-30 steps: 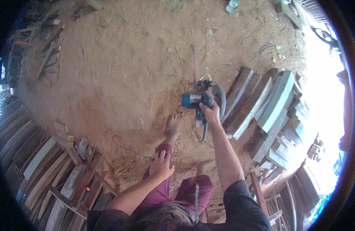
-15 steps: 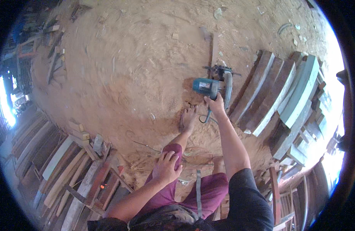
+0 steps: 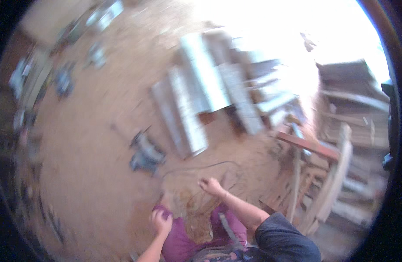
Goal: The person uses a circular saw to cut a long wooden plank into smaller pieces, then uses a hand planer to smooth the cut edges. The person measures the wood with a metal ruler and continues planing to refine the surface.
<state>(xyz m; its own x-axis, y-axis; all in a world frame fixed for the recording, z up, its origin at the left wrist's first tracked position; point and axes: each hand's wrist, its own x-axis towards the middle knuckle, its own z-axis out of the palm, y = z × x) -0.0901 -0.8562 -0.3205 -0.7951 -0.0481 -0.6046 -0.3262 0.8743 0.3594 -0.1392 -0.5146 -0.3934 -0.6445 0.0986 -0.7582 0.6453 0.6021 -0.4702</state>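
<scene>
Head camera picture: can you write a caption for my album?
Left hand on a purple-clad knee, right hand held apart from a blue power saw on sandy ground near wooden boards.

Power saw (image 3: 146, 156): blue and grey, blurred. Trousers (image 3: 182, 239): plain maroon. Strip (image 3: 227, 227) over the trousers: grey. Sleeve (image 3: 284, 239): near-black. Ground (image 3: 87, 148): sandy brown. Plank (image 3: 206, 74) in the stack: pale mint green. Wooden bar (image 3: 309, 146): reddish brown. Cable (image 3: 208, 166): dark.
</scene>
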